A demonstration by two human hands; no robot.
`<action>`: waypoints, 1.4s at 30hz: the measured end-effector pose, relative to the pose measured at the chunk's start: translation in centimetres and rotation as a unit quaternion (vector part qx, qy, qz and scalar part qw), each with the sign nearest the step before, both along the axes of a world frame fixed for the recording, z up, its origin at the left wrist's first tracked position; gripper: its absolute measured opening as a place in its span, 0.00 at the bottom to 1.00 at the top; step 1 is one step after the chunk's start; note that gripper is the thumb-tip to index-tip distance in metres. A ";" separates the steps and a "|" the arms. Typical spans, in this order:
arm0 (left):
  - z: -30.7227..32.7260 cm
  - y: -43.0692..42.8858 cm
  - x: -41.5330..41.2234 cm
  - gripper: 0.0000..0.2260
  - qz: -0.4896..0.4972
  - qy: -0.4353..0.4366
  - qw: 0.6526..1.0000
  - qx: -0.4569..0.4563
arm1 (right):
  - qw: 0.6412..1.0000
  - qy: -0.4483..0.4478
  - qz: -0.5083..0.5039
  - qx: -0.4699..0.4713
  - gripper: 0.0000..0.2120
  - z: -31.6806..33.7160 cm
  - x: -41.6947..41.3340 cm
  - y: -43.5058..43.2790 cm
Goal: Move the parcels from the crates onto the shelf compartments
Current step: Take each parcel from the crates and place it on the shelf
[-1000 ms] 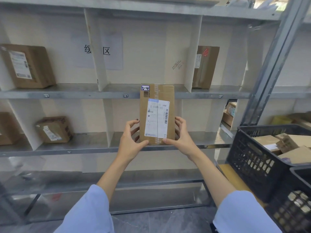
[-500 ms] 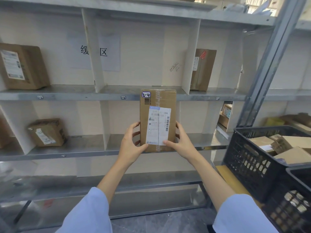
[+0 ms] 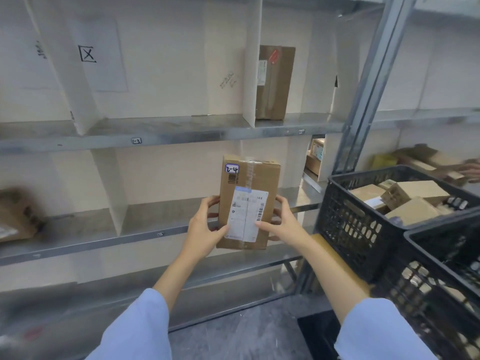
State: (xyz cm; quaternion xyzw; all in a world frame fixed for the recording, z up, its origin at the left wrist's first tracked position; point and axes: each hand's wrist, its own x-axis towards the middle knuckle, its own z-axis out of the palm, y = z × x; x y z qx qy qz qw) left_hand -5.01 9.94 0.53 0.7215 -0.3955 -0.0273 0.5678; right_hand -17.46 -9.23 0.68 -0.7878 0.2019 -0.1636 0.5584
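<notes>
Brown cardboard parcel, upright, is held between both hands in front of a metal shelf. The left hand grips its lower left edge, thumb on the front face and fingers curled behind. The right hand mirrors this on the lower right edge. A white shipping label lies between the thumbs. A small sticker reading "2-4" sits above the grip. Higher and slightly right of the hands, another box stands in an upper compartment. Right of the grip, a black crate holds more parcels. A second crate sits nearer. Far left, a blurred box lies on the shelf.
</notes>
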 end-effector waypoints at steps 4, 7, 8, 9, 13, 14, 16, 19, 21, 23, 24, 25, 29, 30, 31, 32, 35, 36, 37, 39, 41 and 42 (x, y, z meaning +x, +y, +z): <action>-1.6 -3.9 1.5 0.29 -0.011 0.009 1.000 0.015 | 1.000 -0.001 -0.010 0.015 0.41 -2.0 1.1 -3.9; -2.8 -7.3 3.2 0.27 -0.015 0.005 0.999 0.040 | 0.999 -0.004 -0.013 0.030 0.40 -3.6 2.2 -7.6; -3.3 -8.5 4.0 0.26 -0.015 0.002 0.998 0.053 | 1.000 -0.006 -0.014 0.028 0.40 -4.1 2.7 -9.0; -3.9 -9.8 4.8 0.25 -0.014 -0.004 0.998 0.068 | 1.000 -0.007 -0.015 0.026 0.41 -4.5 3.1 -10.5; -6.1 -14.3 7.8 0.25 0.044 -0.045 0.989 0.132 | 0.999 -0.003 -0.035 0.016 0.39 -6.2 5.0 -16.9; -6.6 -15.3 8.5 0.25 0.066 -0.055 0.985 0.149 | 0.999 -0.001 -0.042 0.013 0.39 -6.7 5.4 -18.5; -7.6 -16.9 10.0 0.25 0.100 -0.066 0.976 0.184 | 0.999 -0.001 -0.050 0.004 0.39 -7.7 6.5 -21.6; -9.1 -19.0 11.9 0.26 0.131 -0.062 0.965 0.219 | 0.999 -0.009 -0.049 0.010 0.39 -9.1 8.8 -25.5; -10.0 -19.9 12.8 0.27 0.141 -0.060 0.958 0.242 | 0.999 -0.009 -0.048 0.011 0.38 -10.0 10.9 -27.6; -10.8 -20.6 13.7 0.31 0.150 -0.080 0.946 0.277 | 0.999 -0.006 -0.040 0.005 0.39 -10.8 13.2 -29.2; -11.2 -20.9 14.3 0.33 0.156 -0.098 0.937 0.297 | 0.999 -0.007 -0.031 0.007 0.40 -11.3 14.4 -29.8; -11.6 -21.2 15.0 0.33 0.162 -0.116 0.929 0.314 | 1.000 -0.008 -0.021 0.007 0.40 -11.8 15.7 -30.3; -12.6 -22.0 17.4 0.35 0.184 -0.146 0.902 0.362 | 1.000 -0.001 0.004 0.002 0.38 -14.0 20.5 -31.8; -12.6 -22.1 17.9 0.36 0.187 -0.145 0.898 0.370 | 1.000 -0.004 0.003 0.004 0.38 -14.5 21.6 -32.0; -12.8 -22.2 18.3 0.36 0.189 -0.144 0.895 0.377 | 1.000 -0.009 0.001 0.006 0.38 -15.0 22.6 -32.3; -12.9 -22.2 18.6 0.36 0.188 -0.144 0.893 0.382 | 1.000 -0.015 0.000 0.007 0.38 -15.5 23.4 -32.6; -13.5 -22.0 19.6 0.34 0.187 -0.149 0.890 0.389 | 0.999 -0.028 -0.003 0.021 0.37 -16.6 25.7 -33.4; -13.6 -21.9 19.9 0.33 0.186 -0.149 0.889 0.392 | 0.999 -0.027 -0.007 0.026 0.37 -16.9 26.3 -33.6; -13.7 -21.9 20.2 0.33 0.186 -0.149 0.887 0.395 | 0.999 -0.024 -0.010 0.031 0.37 -17.2 26.7 -33.8; -13.8 -21.9 20.4 0.33 0.188 -0.146 0.886 0.399 | 0.999 -0.019 -0.014 0.039 0.38 -17.8 27.4 -34.3; -13.9 -22.1 20.4 0.33 0.185 -0.142 0.887 0.399 | 0.999 -0.012 -0.012 0.047 0.38 -18.3 27.8 -34.7; -13.9 -22.2 20.4 0.33 0.182 -0.140 0.888 0.398 | 0.999 -0.010 -0.009 0.052 0.38 -18.4 27.8 -34.9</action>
